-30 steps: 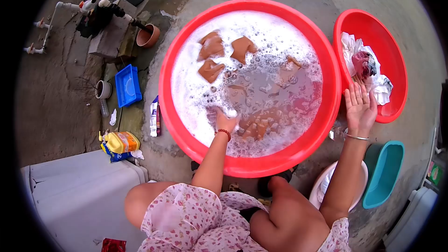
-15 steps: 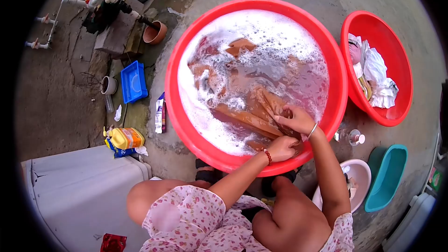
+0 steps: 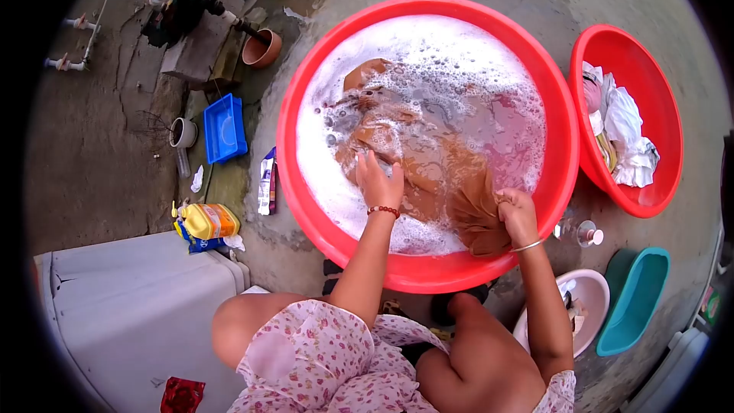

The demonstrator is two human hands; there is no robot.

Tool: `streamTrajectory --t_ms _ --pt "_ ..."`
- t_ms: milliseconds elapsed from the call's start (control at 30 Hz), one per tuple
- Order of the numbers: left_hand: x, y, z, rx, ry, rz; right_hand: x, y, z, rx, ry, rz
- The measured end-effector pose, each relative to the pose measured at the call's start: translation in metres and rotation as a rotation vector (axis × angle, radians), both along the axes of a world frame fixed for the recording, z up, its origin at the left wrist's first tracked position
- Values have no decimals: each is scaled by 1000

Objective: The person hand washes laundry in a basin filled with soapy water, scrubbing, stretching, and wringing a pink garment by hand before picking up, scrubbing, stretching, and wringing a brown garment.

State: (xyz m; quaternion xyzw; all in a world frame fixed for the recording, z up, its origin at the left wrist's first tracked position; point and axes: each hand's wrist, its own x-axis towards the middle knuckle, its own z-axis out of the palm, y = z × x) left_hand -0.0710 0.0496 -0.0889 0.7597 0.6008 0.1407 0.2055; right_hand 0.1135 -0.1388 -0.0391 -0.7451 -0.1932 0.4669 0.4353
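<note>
A large red basin [image 3: 563, 160] holds sudsy water with a brown garment [image 3: 466, 187] lying partly under the surface. My right hand [image 3: 520, 218] is closed on a bunched, wet edge of it, close to the basin's near right rim. Folds fan out from that grip toward the middle of the water. Over the left part of the cloth, my left hand [image 3: 380, 183] reaches in with thumb and fingers apart. Whether its fingertips touch the fabric I cannot tell. White foam [image 3: 321, 145] covers much of the water and hides parts of the garment.
To the right, a smaller red basin [image 3: 665, 122] holds white and coloured clothes [image 3: 625, 134]. Near it are a clear bottle [image 3: 579, 232], a pink basin [image 3: 596, 291] and a teal tub [image 3: 638, 298]. A blue tray [image 3: 224, 128] and yellow jug [image 3: 206, 222] stand left.
My left hand has left the near edge of the garment and moved up and left, its fingers spreading. My right hand has shifted right and slightly down, pulling the cloth into a gathered bunch.
</note>
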Motion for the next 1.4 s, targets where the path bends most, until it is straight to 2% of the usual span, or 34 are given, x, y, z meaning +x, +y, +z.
streamTrajectory --t_ms 33,67,100,133,167,233,267,300,333,367,400,433,467,500,567,633,700,767,800,900,933,1000,1067,1100,1133,1167,1233,1267,1300,1367,1400 --pt "-6 8 -6 -2 -2 5 1 -3 19 117 197 -184" --pt "-10 16 -7 15 -8 81 -1 -6 40 114 194 -180" --pt "-14 23 -11 32 -13 158 -3 -7 63 238 264 -260" --pt "-21 29 -26 107 29 159 -6 -9 85 358 334 -340" --pt "-24 31 -26 101 28 164 -10 -11 104 351 332 -336" --pt "-27 34 -26 -461 -217 -113 -16 -12 135 566 221 -335" --pt "-27 22 -35 -387 -171 -155 -15 -11 147 563 220 -333" --pt "-24 8 -36 -311 -123 -197 -15 -9 157 772 249 -251" --pt "-24 4 -36 -535 -152 -218 -15 -8 164 980 278 -164" --pt "-21 1 -28 -759 -182 -237 -11 -5 168 979 279 -159" --pt "-22 -4 -28 -758 -189 -232 -3 -1 170 1009 207 -118" --pt "-24 -12 -27 -781 -307 -187 5 0 172 1038 135 -77" --pt "-20 -17 -22 -802 -427 -143 12 -2 169 913 -94 -155" --pt "-15 -19 -18 -800 -434 -141 12 3 167 802 -408 -231" --pt "-4 -28 -3 -558 -561 -148 27 2 162 539 -675 41" --pt "14 -30 34 -513 -645 -140 27 12 147 403 -696 145" --pt "29 -28 71 -645 -897 -164 23 13 124 298 -737 183" --pt "41 -31 114 -560 -934 -197 18 16 106 8 -833 219" --pt "45 -33 133 -536 -972 -223 18 6 85 -43 -976 252" --pt "44 -39 165 -492 -1034 -315 15 0 84 -64 -1036 267" --pt "41 -43 181 -535 -1082 -370 16 0 83 -74 -940 288" --pt "33 -49 204 -580 -1132 -441 20 2 74 -80 -914 324" --pt "23 -52 221 -698 -1389 -288 26 5 57 -192 -935 426" --pt "18 -49 231 -662 -1494 -233 29 8 49 -195 -938 417" --pt "15 -47 244 -588 -1590 -150 31 13 43 -330 -985 474" --pt "9 -36 247 -482 -1651 -211 33 17 34 -466 -1026 530" --pt "3 -23 266 -319 -1628 149 37 23 18 -477 -1021 522" --pt "-9 -12 266 -318 -1571 26 37 29 16 -476 -1012 553" --pt "-16 -4 264 -324 -1571 19 37 33 14 -477 -1000 588" --pt "-22 11 254 -160 -1505 171 34 37 0 -472 -976 597" --pt "-22 17 248 -143 -1507 157 32 40 -2 -499 -986 663"
